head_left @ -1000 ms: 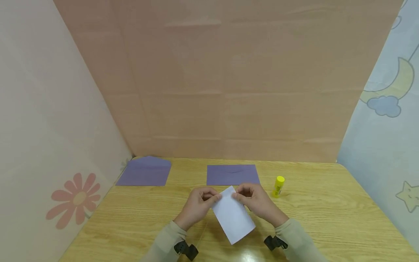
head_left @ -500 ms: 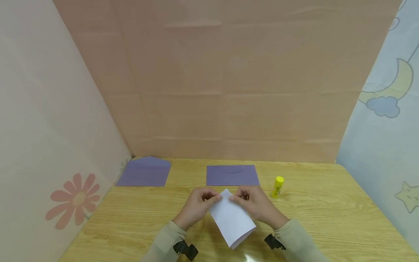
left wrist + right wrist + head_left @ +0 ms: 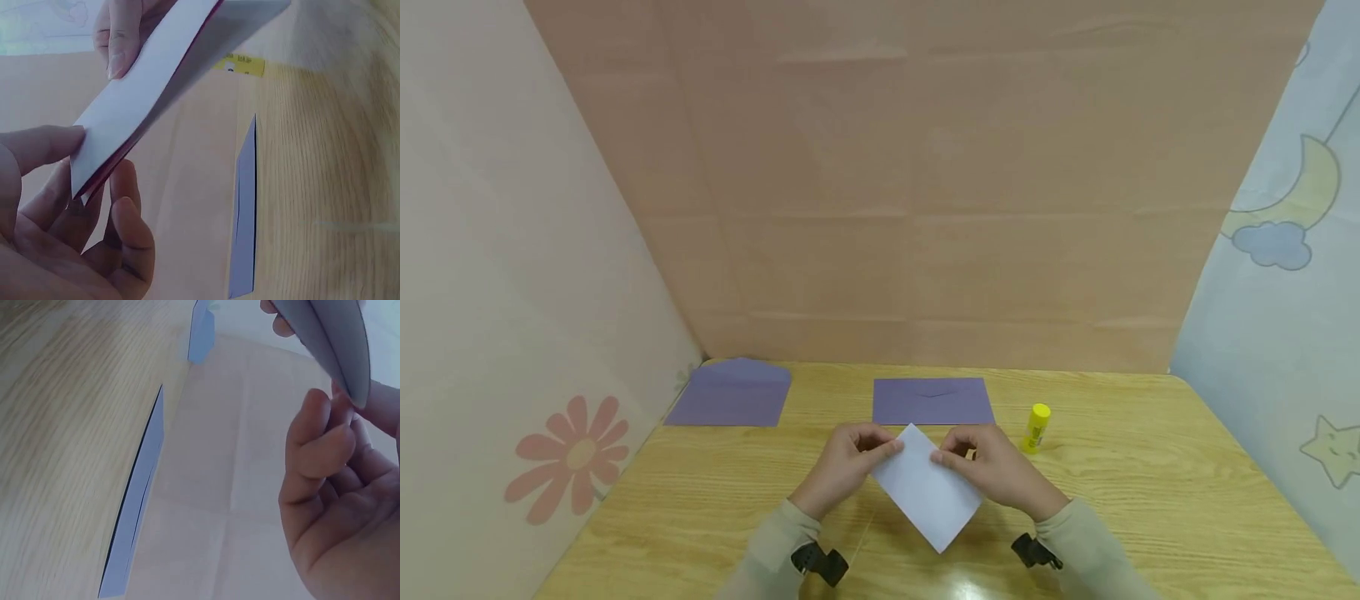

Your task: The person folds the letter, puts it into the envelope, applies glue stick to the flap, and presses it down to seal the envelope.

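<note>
A folded sheet of white paper [image 3: 929, 493] is held tilted above the table by both hands. My left hand [image 3: 844, 467] pinches its upper left edge between thumb and fingers. On the upper right edge, my right hand [image 3: 997, 468] pinches it the same way. The left wrist view shows the folded paper [image 3: 128, 103] from the side, with dark red along its inner edges. From the right wrist, the paper [image 3: 331, 344] appears as bowed layers meeting near the right fingertips. What is on its inner faces is hidden.
A closed purple envelope [image 3: 931, 402] lies behind the hands. Another purple envelope [image 3: 730, 400], flap up, lies at the back left. To the right stands a yellow glue stick [image 3: 1037, 427] on the wooden table [image 3: 1150, 492]. Papered walls border the table's back and sides.
Both hands keep their pinch on the folded paper. Its top corner has shifted left, and its lower end opened slightly at the half-second mark, then swung up and looks flat from above now.
</note>
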`<action>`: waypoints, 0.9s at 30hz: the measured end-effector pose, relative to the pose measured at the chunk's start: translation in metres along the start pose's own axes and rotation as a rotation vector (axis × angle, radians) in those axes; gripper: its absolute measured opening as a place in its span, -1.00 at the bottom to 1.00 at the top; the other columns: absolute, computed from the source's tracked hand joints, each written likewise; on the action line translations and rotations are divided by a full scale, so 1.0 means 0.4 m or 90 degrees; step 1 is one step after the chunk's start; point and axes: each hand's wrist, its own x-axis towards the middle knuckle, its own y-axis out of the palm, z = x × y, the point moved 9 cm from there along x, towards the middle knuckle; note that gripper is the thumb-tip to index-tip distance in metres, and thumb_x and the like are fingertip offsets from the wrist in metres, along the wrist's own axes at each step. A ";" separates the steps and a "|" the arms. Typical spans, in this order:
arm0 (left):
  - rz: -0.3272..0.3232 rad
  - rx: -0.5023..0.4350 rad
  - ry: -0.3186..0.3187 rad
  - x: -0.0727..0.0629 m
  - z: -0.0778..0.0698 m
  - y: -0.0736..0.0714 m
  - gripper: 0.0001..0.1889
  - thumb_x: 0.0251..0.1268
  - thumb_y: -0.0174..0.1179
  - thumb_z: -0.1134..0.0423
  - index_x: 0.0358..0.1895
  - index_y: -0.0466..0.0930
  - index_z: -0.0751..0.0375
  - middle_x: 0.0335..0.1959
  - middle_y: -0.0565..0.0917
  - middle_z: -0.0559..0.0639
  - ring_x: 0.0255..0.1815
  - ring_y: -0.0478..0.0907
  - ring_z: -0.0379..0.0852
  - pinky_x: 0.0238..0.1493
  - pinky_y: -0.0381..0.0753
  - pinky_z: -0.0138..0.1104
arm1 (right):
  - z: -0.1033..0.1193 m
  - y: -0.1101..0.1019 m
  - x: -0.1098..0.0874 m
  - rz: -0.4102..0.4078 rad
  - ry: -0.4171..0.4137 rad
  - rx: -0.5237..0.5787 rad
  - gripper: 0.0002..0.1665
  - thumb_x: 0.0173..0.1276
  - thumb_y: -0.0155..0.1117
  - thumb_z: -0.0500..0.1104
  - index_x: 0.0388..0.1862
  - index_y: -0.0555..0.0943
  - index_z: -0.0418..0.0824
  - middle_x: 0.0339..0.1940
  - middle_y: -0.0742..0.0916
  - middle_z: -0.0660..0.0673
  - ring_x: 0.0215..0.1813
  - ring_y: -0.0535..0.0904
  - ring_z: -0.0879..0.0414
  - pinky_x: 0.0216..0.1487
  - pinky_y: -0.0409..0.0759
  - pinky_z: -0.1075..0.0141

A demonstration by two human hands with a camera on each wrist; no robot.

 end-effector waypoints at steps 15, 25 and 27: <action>-0.019 -0.028 -0.015 0.007 0.015 -0.003 -0.71 0.44 0.22 0.08 -0.10 0.76 0.25 -0.27 0.74 0.08 -0.36 0.65 -0.12 -0.36 0.68 -0.29 | 0.009 0.016 0.005 0.017 -0.017 -0.008 -0.52 0.39 0.31 0.13 -0.66 0.53 -0.08 -0.61 0.62 0.13 -0.53 0.60 0.26 -0.52 0.57 0.34; -0.034 -0.041 -0.029 0.007 0.033 -0.026 -0.77 0.39 0.28 0.16 -0.19 0.74 0.31 -0.28 0.71 0.05 -0.33 0.60 -0.16 -0.33 0.65 -0.31 | -0.005 -0.010 0.005 0.001 -0.010 -0.021 -0.69 0.39 0.32 0.10 -0.50 0.63 0.01 -0.52 0.65 0.11 -0.45 0.54 0.24 -0.45 0.54 0.36; -0.019 -0.034 -0.037 0.006 0.037 -0.020 -0.76 0.40 0.27 0.16 -0.19 0.73 0.30 -0.29 0.70 0.03 -0.33 0.58 -0.17 -0.34 0.62 -0.32 | -0.008 -0.017 0.005 -0.007 0.003 -0.020 -0.69 0.39 0.33 0.10 -0.50 0.63 0.00 -0.52 0.65 0.10 -0.46 0.54 0.23 -0.46 0.54 0.36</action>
